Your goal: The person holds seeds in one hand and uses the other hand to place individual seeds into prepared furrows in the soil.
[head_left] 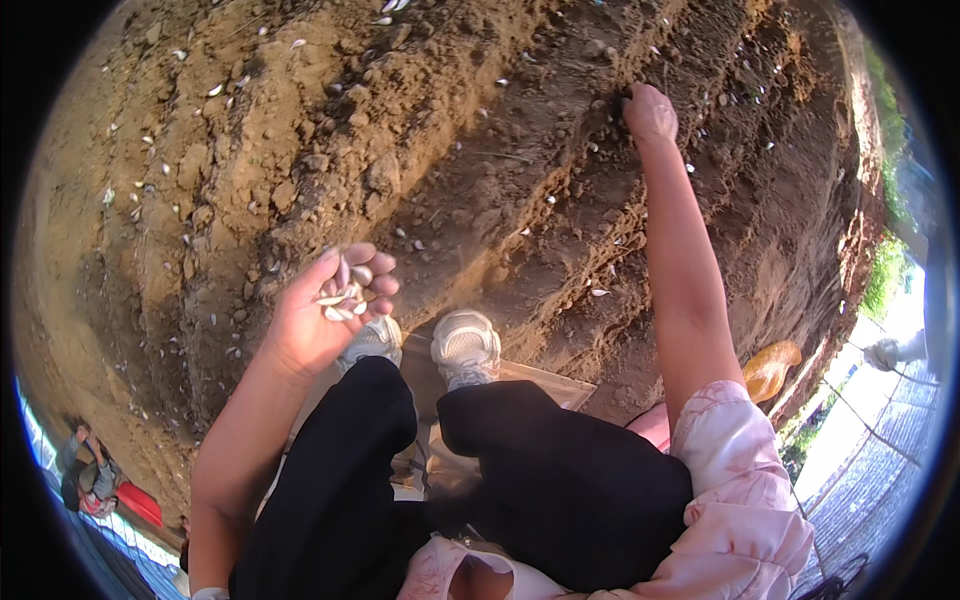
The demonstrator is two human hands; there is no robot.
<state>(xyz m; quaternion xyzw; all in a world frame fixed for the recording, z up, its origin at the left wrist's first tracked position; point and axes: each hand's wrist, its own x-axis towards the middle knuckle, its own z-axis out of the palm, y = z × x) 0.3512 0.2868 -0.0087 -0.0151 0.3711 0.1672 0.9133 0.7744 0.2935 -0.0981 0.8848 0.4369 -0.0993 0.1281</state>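
Observation:
Several garlic cloves (345,294) rest in the cupped palm and fingers of my left hand (315,315), which is raised above the soil in front of my left shoe. My right arm reaches far forward, and my right hand (651,112) is down at the soil of a furrow (592,161), its fingertips hidden at a dark spot. Whether it holds a clove cannot be seen. More garlic cloves lie scattered along the furrows, one of them a pale clove (599,292) between my shoes and my right forearm.
My light shoes (466,349) stand by a flat board or cardboard sheet (551,384). An orange plastic bag (770,369) lies right of my sleeve. Ridges of clods (382,174) cross the ground. Another person (91,476) is beside a red object (139,504) at far lower left.

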